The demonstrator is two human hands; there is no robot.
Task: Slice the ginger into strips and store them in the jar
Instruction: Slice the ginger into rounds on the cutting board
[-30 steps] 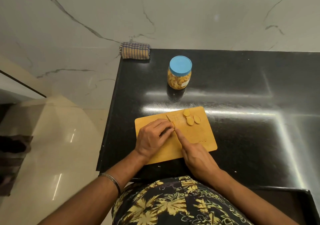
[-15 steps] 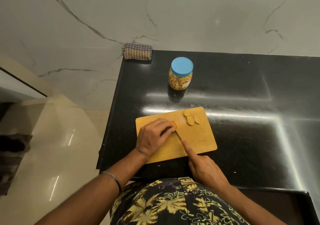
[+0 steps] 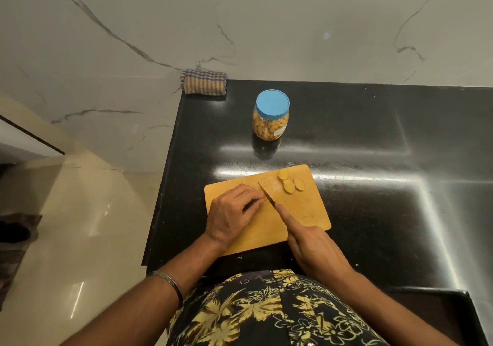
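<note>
A wooden cutting board [image 3: 306, 207] lies on the black counter in front of me. My left hand [image 3: 232, 212] curls over a piece of ginger on the board's left half, and the piece is almost wholly hidden under the fingers. My right hand [image 3: 312, 244] grips a knife [image 3: 266, 193], index finger laid along the blade's back, with the blade right beside my left fingertips. Three ginger slices [image 3: 289, 183] lie near the board's far edge. A jar [image 3: 270, 118] with a blue lid, filled with yellow pieces, stands closed behind the board.
A folded checked cloth [image 3: 204, 82] lies at the counter's far left corner against the marble wall. The black counter [image 3: 386, 172] stretches to the right. Its left edge drops off to a shiny floor [image 3: 80, 239].
My right hand drew the knife back toward me and has pushed it forward again along my left fingertips. My left hand and the three slices stayed put.
</note>
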